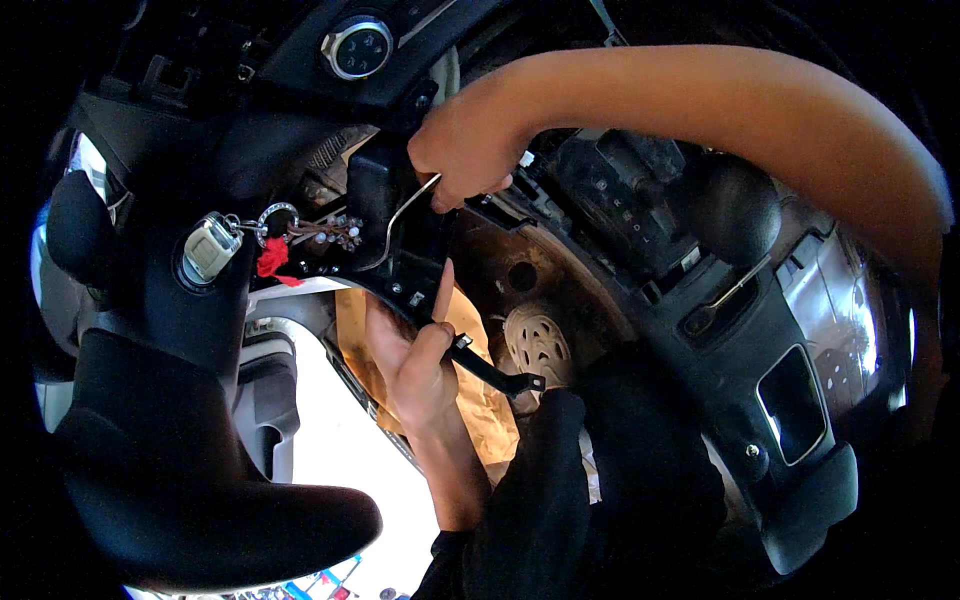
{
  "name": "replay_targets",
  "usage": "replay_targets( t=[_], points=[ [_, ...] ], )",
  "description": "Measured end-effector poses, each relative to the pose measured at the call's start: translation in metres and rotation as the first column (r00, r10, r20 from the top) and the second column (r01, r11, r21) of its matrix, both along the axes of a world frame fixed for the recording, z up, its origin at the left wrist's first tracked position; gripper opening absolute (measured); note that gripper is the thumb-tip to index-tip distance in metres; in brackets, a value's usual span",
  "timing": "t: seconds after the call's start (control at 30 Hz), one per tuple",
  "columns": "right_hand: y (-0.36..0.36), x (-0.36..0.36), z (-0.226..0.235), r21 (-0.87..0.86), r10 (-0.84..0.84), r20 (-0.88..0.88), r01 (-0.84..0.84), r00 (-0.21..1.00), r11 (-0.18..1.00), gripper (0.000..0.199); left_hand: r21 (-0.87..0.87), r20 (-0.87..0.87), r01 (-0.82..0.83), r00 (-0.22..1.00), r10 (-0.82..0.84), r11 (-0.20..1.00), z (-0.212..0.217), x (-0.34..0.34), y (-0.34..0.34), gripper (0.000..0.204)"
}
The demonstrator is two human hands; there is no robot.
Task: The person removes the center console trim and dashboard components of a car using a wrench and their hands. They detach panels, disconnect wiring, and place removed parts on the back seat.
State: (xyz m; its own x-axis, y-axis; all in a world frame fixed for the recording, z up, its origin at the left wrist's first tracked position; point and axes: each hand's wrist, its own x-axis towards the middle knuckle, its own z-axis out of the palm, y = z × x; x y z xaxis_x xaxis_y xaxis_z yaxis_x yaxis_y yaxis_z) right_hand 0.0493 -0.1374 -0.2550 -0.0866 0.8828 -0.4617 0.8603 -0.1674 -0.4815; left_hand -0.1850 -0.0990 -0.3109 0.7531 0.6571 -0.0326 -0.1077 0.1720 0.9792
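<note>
Inside a car, below the dashboard, my left hand point(415, 375) grips the lower edge of a black plastic trim panel point(405, 285). Its thumb and one finger show at the panel's edge. From there a black bracket arm point(500, 378) slants down to the right. Above, my right hand point(468, 155) is curled at the panel's upper right side. A thin bent metal rod point(400, 215) comes out from its fingers and runs down across the panel. The fingers' far side is hidden.
A key point(210, 248) with a ring, beads and a red tassel point(272, 260) hangs left of the panel. The steering wheel point(210, 510) fills the lower left. A gear lever point(735, 215) and console stand at right. A beige perforated shoe point(535, 340) rests below.
</note>
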Motion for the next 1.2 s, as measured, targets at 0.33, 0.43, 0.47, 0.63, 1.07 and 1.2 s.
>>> replay_targets(
  t=[0.33,0.43,0.47,0.63,1.07,1.2],
  points=[
    [0.003,0.001,0.006,-0.137,-0.068,-0.081,0.057,0.994,0.989,0.027,0.005,-0.022,-0.013,1.0,0.013,1.0,0.007,0.005,-0.005,0.076],
    [0.001,-0.002,0.005,-0.114,-0.071,-0.056,0.064,0.996,0.991,0.025,-0.003,-0.029,-0.013,0.999,0.013,1.0,0.006,0.004,-0.004,0.076],
    [0.001,-0.002,0.006,-0.116,-0.071,-0.045,0.066,0.996,0.991,0.025,-0.001,-0.026,-0.007,1.0,0.007,1.0,0.005,0.003,-0.003,0.076],
    [0.002,-0.006,-0.002,-0.03,-0.065,0.001,0.065,0.998,0.997,0.024,-0.04,-0.052,0.02,0.998,-0.022,0.999,0.008,0.004,-0.002,0.076],
    [-0.001,-0.007,-0.01,-0.008,-0.211,-0.095,0.211,0.973,0.977,0.026,-0.056,-0.023,0.023,0.999,-0.024,0.998,0.003,0.003,-0.002,0.08],
    [-0.001,-0.009,0.002,-0.122,-0.245,-0.125,0.23,0.961,0.965,0.028,-0.108,-0.004,0.034,0.999,-0.035,0.994,0.005,0.001,-0.001,0.083]
  ],
)
